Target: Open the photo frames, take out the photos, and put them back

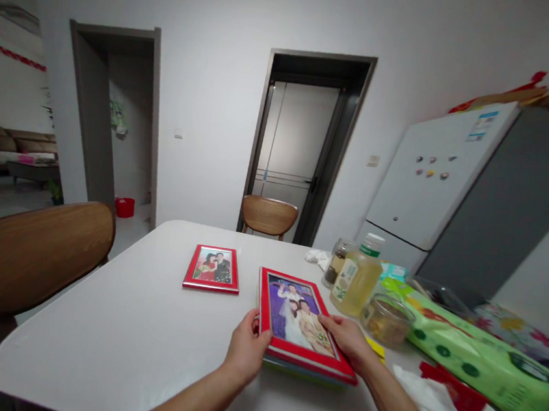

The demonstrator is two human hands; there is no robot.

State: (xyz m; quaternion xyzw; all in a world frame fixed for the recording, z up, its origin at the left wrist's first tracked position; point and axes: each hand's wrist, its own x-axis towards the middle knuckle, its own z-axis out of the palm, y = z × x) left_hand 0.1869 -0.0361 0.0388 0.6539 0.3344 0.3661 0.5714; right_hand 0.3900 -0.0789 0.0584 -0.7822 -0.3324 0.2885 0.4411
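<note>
Centrally, just right of the midline and low in the view, the large frame [301, 316] lies between the two hands, its red border and photo facing up. The left hand [248, 346] is partly closed on its left edge, thumb near the lower left corner and fingers curled at the side. The right hand [346, 337] grips the opposite edge, digits reaching over the border; how far its hidden fingers close cannot be told. A greenish layer [306, 373] shows beneath the near edge; whether it belongs to the frame is unclear. Up and left of the left hand, well apart from it, the small frame [213, 268] lies on the white table [143, 335]. Beyond the right hand, toward the right of the view, stand a bottle [357, 283], a jar [337, 266] and a tub [387, 322], beside a green pack [474, 357].
</note>
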